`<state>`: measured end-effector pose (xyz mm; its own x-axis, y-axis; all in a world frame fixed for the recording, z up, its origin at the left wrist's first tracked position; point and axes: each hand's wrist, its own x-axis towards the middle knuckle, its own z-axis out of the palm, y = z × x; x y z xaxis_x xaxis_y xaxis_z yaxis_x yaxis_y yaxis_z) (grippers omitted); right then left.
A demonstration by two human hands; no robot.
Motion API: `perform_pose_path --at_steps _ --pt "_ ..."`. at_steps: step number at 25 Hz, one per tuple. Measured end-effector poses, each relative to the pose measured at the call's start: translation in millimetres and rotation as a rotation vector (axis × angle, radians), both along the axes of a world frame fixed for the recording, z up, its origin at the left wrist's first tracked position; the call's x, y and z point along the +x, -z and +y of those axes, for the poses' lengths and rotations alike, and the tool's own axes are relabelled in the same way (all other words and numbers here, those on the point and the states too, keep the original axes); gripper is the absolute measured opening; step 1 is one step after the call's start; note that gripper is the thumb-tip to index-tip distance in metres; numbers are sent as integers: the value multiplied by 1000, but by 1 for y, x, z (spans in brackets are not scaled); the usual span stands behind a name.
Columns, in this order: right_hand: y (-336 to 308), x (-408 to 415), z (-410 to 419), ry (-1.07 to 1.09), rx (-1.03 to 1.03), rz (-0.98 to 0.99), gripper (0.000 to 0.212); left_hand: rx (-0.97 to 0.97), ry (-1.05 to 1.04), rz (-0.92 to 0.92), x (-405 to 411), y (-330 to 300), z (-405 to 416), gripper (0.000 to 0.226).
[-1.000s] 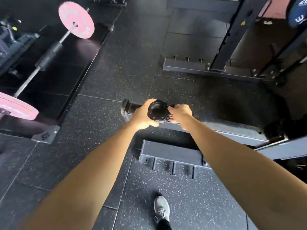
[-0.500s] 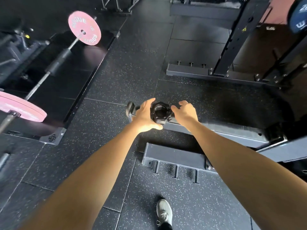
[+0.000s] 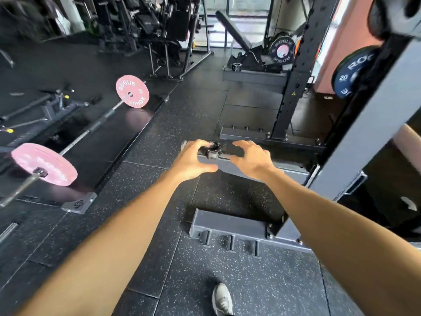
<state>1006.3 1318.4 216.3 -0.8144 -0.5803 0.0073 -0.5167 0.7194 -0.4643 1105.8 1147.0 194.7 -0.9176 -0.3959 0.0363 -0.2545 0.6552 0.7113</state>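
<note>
Centre of frame: left hand (image 3: 193,159) curls its fingers onto a black barbell collar (image 3: 213,152) — right hand (image 3: 251,159), fingers spread, just beside it.

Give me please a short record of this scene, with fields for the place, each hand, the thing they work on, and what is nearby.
place: gym with a black rubber floor
thing worked on: black collar on a bar end
left hand: fingers curve over the bar beside the collar; grip unclear
right hand: fingers spread, loosely bent, just right of the collar
nearby: pink-plated barbell, blue plate, grey shoe
</note>
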Motion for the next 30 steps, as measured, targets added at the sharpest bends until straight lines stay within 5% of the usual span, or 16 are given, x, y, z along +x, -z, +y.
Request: perform_pose_path --at_steps 11,20,30 --pt "-130 85 155 79 -48 118 62 -75 98 132 70 -142 143 67" --pt "-181 122 298 128 -66 179 68 -67 127 216 103 -199 271 67" --pt "-277 99 366 195 -121 322 62 -91 93 337 79 -292 318 57"
